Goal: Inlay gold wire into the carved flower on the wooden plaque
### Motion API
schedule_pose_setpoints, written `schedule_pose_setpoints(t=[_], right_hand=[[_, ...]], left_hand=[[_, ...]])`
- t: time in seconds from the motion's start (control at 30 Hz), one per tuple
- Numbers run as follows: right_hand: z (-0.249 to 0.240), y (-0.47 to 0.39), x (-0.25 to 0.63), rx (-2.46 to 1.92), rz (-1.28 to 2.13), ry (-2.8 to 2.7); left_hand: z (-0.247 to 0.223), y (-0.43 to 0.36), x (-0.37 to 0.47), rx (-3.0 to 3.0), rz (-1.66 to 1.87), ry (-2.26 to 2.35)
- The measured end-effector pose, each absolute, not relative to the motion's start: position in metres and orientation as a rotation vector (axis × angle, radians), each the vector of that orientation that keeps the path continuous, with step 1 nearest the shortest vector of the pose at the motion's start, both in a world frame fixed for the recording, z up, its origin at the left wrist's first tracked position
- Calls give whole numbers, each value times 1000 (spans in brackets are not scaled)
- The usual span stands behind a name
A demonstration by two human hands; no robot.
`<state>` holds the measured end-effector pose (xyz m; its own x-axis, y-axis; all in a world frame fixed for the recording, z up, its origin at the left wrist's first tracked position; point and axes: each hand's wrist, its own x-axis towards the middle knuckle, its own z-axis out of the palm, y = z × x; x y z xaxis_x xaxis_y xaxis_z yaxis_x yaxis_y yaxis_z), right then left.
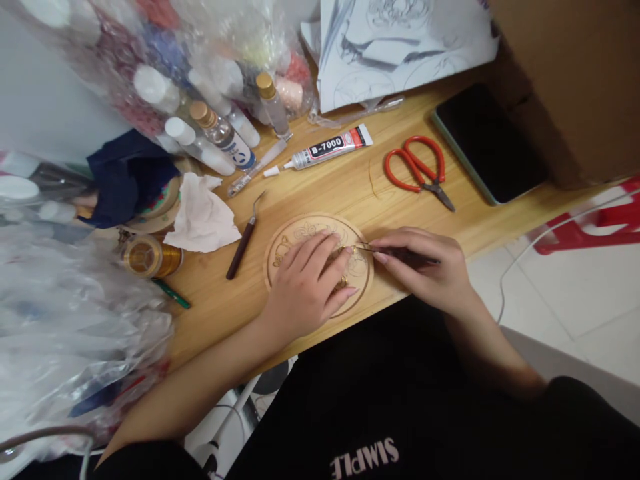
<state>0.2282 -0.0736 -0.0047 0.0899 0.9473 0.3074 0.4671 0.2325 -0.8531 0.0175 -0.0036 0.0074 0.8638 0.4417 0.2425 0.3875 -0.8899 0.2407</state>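
A round wooden board with pencilled scroll lines and gold wire shapes lies near the table's front edge. My left hand rests flat across it, fingers spread, hiding much of the drawing. Dark tweezers are pinched in my right hand, at the board's right side. Their tips reach a small gold piece beside my left fingertips; whether they grip it I cannot tell. Left of the board lies a dark-handled tool with a bent metal tip.
Behind the board lie a B-7000 glue tube, red-handled pliers and a phone. A gold wire spool, crumpled tissue and small bottles stand left. Sketches and a cardboard box are at the back.
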Motion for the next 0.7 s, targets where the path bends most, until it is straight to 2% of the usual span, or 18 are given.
schedule_pose_setpoints(t=[0.7], right_hand=[[-5,-74,228,-1385,630,-1503]], left_hand=[[5,-2,16,2857,480,588]])
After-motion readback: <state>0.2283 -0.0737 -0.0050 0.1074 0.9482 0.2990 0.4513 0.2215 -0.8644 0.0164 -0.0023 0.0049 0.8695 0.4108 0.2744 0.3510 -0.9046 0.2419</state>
